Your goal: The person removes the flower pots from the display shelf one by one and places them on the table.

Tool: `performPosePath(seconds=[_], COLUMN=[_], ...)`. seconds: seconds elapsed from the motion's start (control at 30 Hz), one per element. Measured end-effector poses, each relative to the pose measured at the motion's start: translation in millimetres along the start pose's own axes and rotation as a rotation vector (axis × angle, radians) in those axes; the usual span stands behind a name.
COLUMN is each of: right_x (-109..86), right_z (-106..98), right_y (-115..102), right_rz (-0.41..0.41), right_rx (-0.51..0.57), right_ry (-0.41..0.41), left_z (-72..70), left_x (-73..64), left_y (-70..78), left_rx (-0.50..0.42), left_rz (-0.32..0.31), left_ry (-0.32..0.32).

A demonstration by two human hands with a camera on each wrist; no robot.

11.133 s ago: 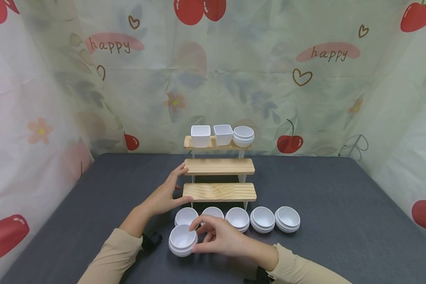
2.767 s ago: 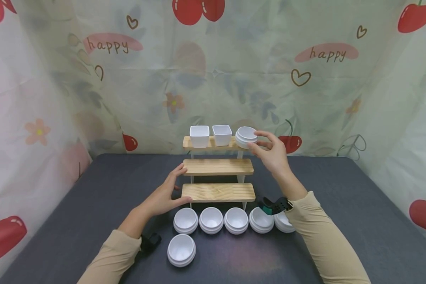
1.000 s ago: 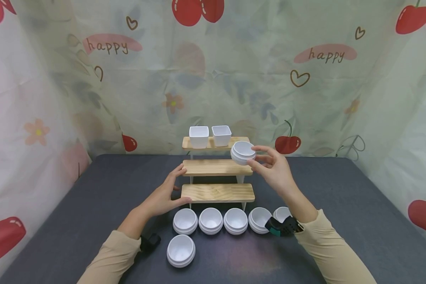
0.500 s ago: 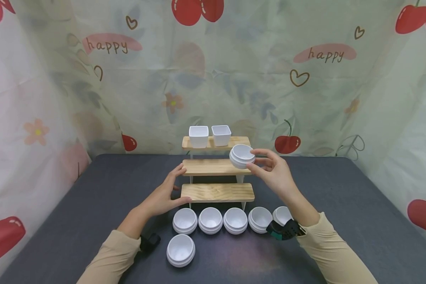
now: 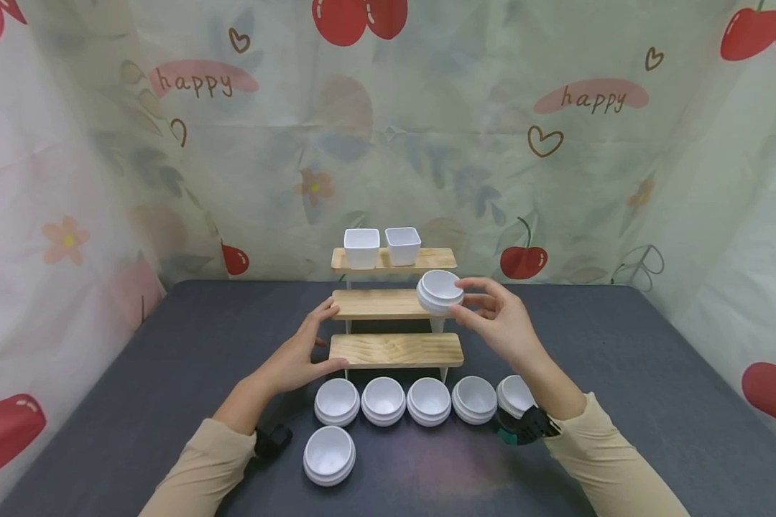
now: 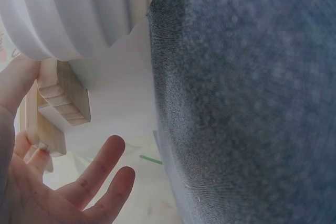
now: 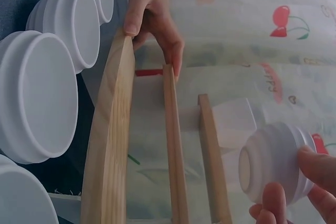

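My right hand (image 5: pixel 501 316) pinches a white round bowl (image 5: pixel 438 291) by its right side, thumb low and fingers at the rim. The bowl overlaps the right end of the middle plank (image 5: pixel 381 304) in the head view; in the right wrist view its small foot faces the stand. My left hand (image 5: pixel 300 353) rests against the left end of the three-tier wooden stand, its thumb on the bottom plank (image 5: pixel 396 350) and fingertips at the middle one. Two of its fingers (image 6: pixel 100 166) stretch out free in the left wrist view. Two white square cups (image 5: pixel 362 248) stand on the top plank (image 5: pixel 436 258).
Several white round bowls (image 5: pixel 384 402) line up before the stand, the rightmost partly behind my right wrist strap (image 5: pixel 527 425). Another round bowl (image 5: pixel 329 456) sits nearer, at front left. A dark cloth (image 5: pixel 595 345) covers the table; a printed curtain (image 5: pixel 265 158) hangs behind.
My right hand let go of the front left bowl, then took the round bowl from the top plank's right end and lowered it toward the middle plank. The left hand stayed put.
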State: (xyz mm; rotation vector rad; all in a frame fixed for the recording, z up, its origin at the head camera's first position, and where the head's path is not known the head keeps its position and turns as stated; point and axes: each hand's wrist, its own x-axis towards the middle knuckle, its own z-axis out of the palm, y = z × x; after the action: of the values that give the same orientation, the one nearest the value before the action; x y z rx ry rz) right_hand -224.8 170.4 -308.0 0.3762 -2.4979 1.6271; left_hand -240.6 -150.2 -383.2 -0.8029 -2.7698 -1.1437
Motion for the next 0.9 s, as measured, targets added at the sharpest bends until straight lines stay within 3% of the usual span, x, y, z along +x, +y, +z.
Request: performPosePath(seconds=[0.9], right_x=[-14.2], right_z=[0.7], right_y=[4.4], right_rz=[-0.009], right_rx=[0.024], right_ry=[-0.057], left_z=[0.7], left_x=[1.2], left_y=[-3.1], left_rx=[0.000], left_rz=[-0.001], left_ry=[-0.001])
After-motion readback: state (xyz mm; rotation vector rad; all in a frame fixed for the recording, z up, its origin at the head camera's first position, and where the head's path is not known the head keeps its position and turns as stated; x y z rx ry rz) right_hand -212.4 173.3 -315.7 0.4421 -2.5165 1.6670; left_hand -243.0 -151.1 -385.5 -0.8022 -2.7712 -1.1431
